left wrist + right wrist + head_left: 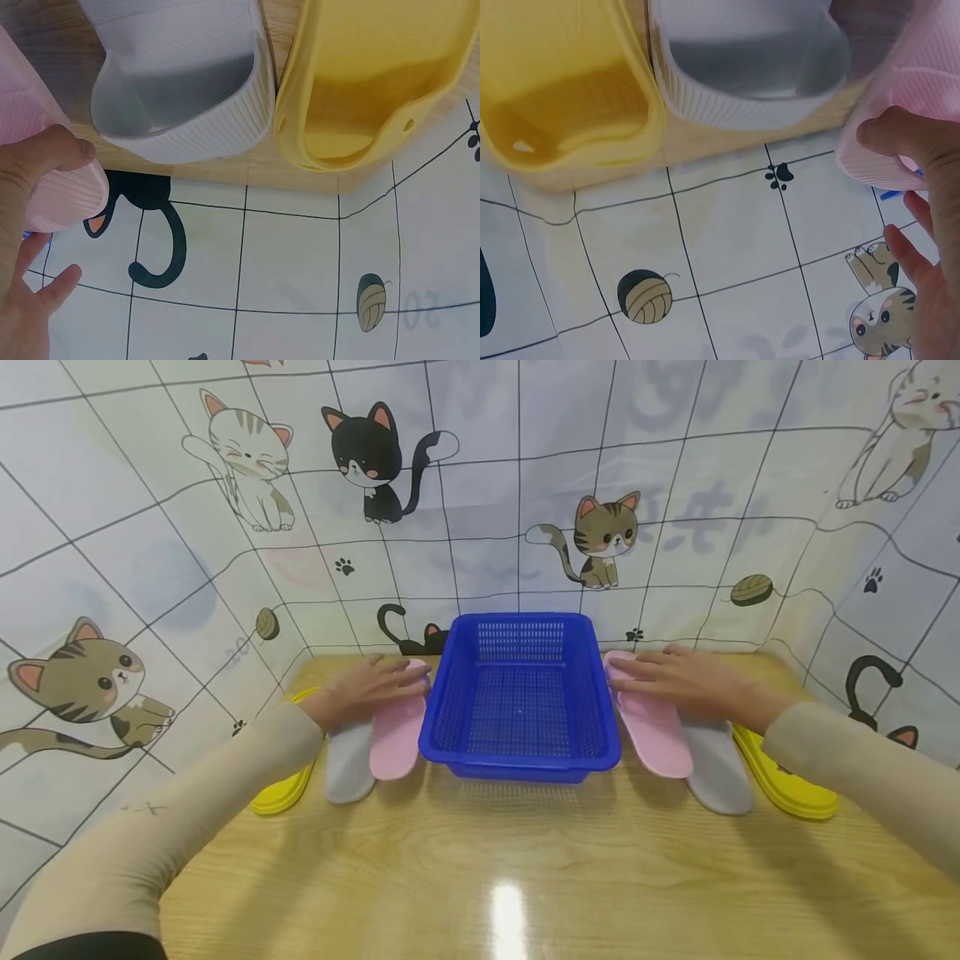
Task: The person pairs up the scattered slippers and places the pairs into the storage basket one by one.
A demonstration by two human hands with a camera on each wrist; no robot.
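Note:
On the left of the blue basket (442, 718), my left hand (371, 689) lies across the toe end of a pink slipper (396, 743). In the left wrist view the thumb (71, 150) bends against the slipper's strap, with fingers at its far side. To the basket's right, my right hand (686, 681) holds the matching pink slipper (660, 743) the same way, its thumb (881, 135) on the strap. A grey slipper (350, 768) lies beside the left pink one. Another grey slipper (718, 768) lies beside the right one, partly under my wrist.
Outermost stand yellow slippers, one at left (281, 789) and one at right (795, 785), each partly hidden by a forearm. The mesh-walled basket contains nothing. Behind the wooden table (420, 877) rises a cat-patterned covering (487, 510), which also encloses both sides.

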